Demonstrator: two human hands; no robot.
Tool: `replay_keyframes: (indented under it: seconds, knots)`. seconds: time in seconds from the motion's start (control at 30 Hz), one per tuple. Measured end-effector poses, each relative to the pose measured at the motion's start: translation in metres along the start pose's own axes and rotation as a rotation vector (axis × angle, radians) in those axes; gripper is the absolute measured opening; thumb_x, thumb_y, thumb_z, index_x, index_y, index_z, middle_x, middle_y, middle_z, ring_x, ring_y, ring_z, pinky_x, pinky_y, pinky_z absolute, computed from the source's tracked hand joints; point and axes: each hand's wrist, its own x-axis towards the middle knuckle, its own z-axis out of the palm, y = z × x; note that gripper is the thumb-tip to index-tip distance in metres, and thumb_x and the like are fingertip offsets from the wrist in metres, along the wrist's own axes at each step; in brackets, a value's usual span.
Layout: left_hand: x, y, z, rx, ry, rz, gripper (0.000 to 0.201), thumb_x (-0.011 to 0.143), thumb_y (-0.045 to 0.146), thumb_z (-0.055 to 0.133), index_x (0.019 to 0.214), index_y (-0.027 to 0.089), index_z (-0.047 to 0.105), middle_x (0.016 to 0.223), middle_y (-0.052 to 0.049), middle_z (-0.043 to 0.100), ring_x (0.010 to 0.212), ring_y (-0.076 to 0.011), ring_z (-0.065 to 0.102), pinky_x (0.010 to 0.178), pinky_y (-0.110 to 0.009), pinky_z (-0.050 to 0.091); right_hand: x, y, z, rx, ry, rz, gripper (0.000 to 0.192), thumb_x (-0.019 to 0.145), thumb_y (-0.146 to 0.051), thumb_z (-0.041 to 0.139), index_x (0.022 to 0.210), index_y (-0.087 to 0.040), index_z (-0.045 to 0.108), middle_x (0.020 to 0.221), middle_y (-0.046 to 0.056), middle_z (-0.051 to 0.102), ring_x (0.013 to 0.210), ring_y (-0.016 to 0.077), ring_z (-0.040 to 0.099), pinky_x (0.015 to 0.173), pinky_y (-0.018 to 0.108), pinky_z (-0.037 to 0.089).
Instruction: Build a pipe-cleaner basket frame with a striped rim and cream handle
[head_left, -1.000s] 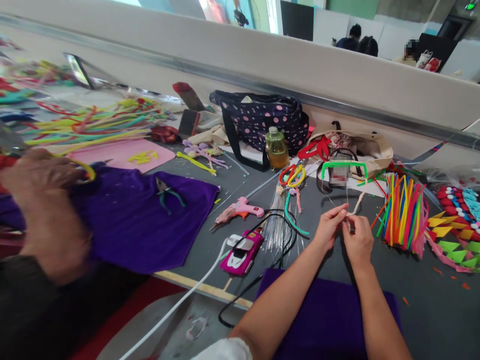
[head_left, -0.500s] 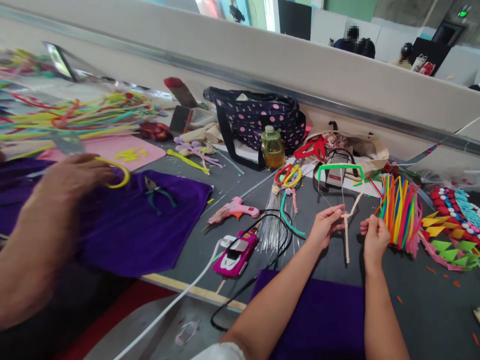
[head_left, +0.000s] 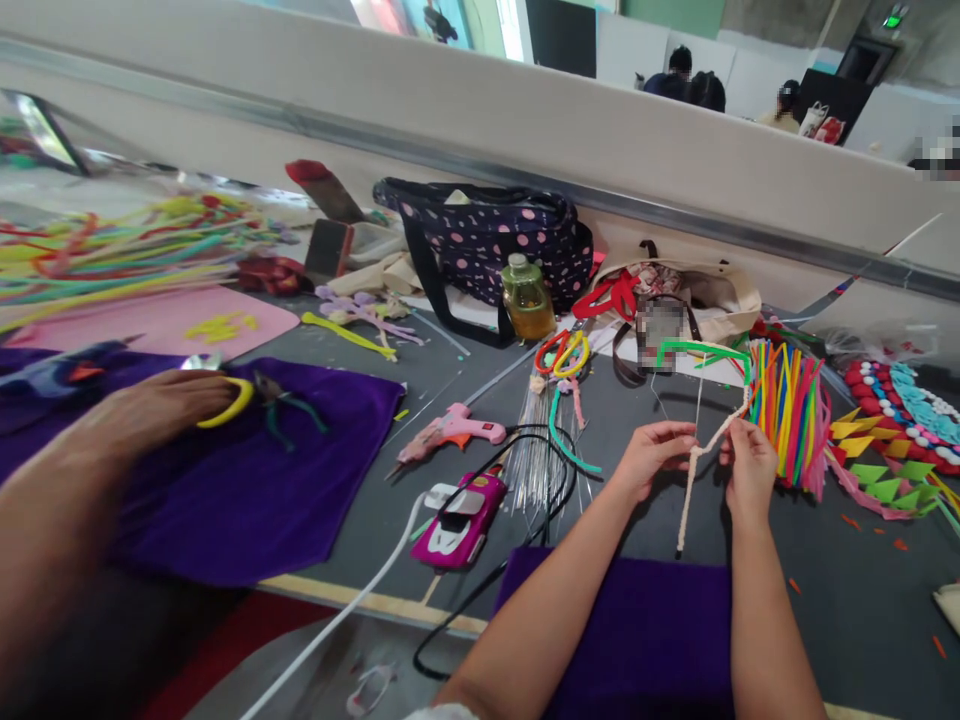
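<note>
Grey table (head_left: 862, 600) carries purple cloth (head_left: 247, 480) (rumpled), glue gun (head_left: 450, 432), bottle (head_left: 525, 300).

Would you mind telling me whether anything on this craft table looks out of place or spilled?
Small orange and red paper scraps lie scattered over the grey table at right, beside the folded paper triangles. Otherwise it is only busy; the yellow-liquid bottle stands upright.

Bare grey tabletop (head_left: 862, 600) open to my right, bundle of coloured pipe cleaners (head_left: 787, 410) blocks just ahead, wire bundle (head_left: 536, 450) & black cable (head_left: 525, 545) crowd my left.
</note>
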Motion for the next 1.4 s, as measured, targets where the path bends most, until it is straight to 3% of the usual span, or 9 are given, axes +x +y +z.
replay_keyframes:
  seconds: [0.23, 0.43, 0.6, 0.67, 0.8, 0.93, 1.03, 1.2, 1.4]
  knots:
    - [-0.002, -0.001, 0.002, 0.084, -0.022, -0.012, 0.041, 0.059, 0.030, 0.081, 0.092, 0.010, 0.068, 0.078, -0.007, 0.068, 0.069, -0.0168, 0.066, 0.059, -0.025, 0.053, 0.003, -0.005, -0.004, 0.135, -0.003, 0.024, 0.031, 0.074, -0.047, 0.066, 0.074, -0.016, 0.061, 0.054, -0.005, 0.049, 0.045, 0.0065, 0.043, 0.038, 0.017, 0.032]
    - [-0.004, 0.001, 0.001, 0.017, -0.170, -0.043, 0.046, 0.069, 0.044, 0.073, 0.102, 0.013, 0.062, 0.085, -0.008, 0.067, 0.069, -0.0193, 0.067, 0.059, -0.030, 0.054, 0.003, -0.004, -0.006, 0.178, -0.011, -0.012, 0.030, 0.073, -0.044, 0.067, 0.070, -0.017, 0.056, 0.055, -0.006, 0.048, 0.044, 0.0054, 0.040, 0.038, 0.017, 0.032]
    - [-0.005, 0.002, 0.004, 0.054, -0.147, -0.036, 0.053, 0.059, 0.036, 0.082, 0.102, 0.012, 0.062, 0.086, -0.008, 0.067, 0.069, -0.0181, 0.067, 0.058, -0.028, 0.053, 0.005, 0.000, -0.006, 0.103, -0.016, -0.004, 0.031, 0.076, -0.047, 0.063, 0.075, -0.017, 0.058, 0.057, -0.005, 0.049, 0.046, 0.0066, 0.041, 0.041, 0.019, 0.033]
    - [-0.005, 0.002, 0.005, 0.064, -0.114, -0.023, 0.054, 0.055, 0.032, 0.084, 0.101, 0.012, 0.063, 0.083, -0.006, 0.066, 0.066, -0.0161, 0.065, 0.057, -0.027, 0.053, 0.005, -0.001, -0.007, -0.009, 0.048, -0.084, 0.033, 0.077, -0.049, 0.061, 0.084, -0.017, 0.059, 0.066, -0.001, 0.055, 0.051, 0.0086, 0.046, 0.044, 0.021, 0.037]
    - [-0.005, 0.002, 0.007, 0.076, -0.039, 0.023, 0.049, 0.054, 0.032, 0.083, 0.096, 0.012, 0.065, 0.074, -0.002, 0.063, 0.060, -0.0131, 0.061, 0.053, -0.026, 0.053, 0.002, -0.010, -0.012, -0.360, 0.297, -0.449, 0.036, 0.080, -0.047, 0.060, 0.100, -0.017, 0.060, 0.090, 0.007, 0.061, 0.075, 0.0157, 0.056, 0.065, 0.028, 0.045]
    - [-0.005, 0.000, 0.008, 0.120, -0.024, 0.061, 0.046, 0.055, 0.031, 0.081, 0.094, 0.013, 0.067, 0.070, 0.000, 0.061, 0.056, -0.0097, 0.056, 0.050, -0.024, 0.052, -0.003, -0.023, -0.010, -0.676, 0.201, -0.651, 0.029, 0.086, -0.045, 0.054, 0.089, -0.019, 0.066, 0.088, 0.009, 0.065, 0.088, 0.0213, 0.056, 0.085, 0.036, 0.040]
    - [-0.006, -0.003, 0.011, 0.148, -0.058, 0.073, 0.045, 0.056, 0.031, 0.080, 0.095, 0.012, 0.067, 0.070, 0.000, 0.061, 0.052, -0.0078, 0.053, 0.050, -0.024, 0.051, -0.005, -0.028, -0.003, -0.753, 0.110, -0.642, 0.030, 0.084, -0.048, 0.056, 0.089, -0.021, 0.069, 0.084, 0.008, 0.067, 0.086, 0.0230, 0.057, 0.087, 0.038, 0.038]
    - [-0.010, -0.008, 0.017, 0.249, -0.114, 0.092, 0.042, 0.059, 0.030, 0.078, 0.095, 0.010, 0.069, 0.068, -0.001, 0.061, 0.049, -0.0070, 0.051, 0.047, -0.021, 0.047, -0.005, -0.029, 0.003, -0.736, 0.094, -0.596, 0.032, 0.084, -0.047, 0.056, 0.095, -0.020, 0.070, 0.078, 0.007, 0.068, 0.074, 0.0205, 0.058, 0.085, 0.037, 0.040]
    - [-0.013, -0.013, 0.020, 0.268, -0.169, 0.038, 0.041, 0.062, 0.028, 0.074, 0.097, 0.010, 0.068, 0.066, -0.001, 0.062, 0.043, -0.0060, 0.049, 0.045, -0.021, 0.044, -0.005, -0.025, -0.003, -0.692, 0.086, -0.532, 0.029, 0.085, -0.042, 0.054, 0.094, -0.019, 0.070, 0.079, 0.007, 0.069, 0.076, 0.0200, 0.061, 0.081, 0.034, 0.043]
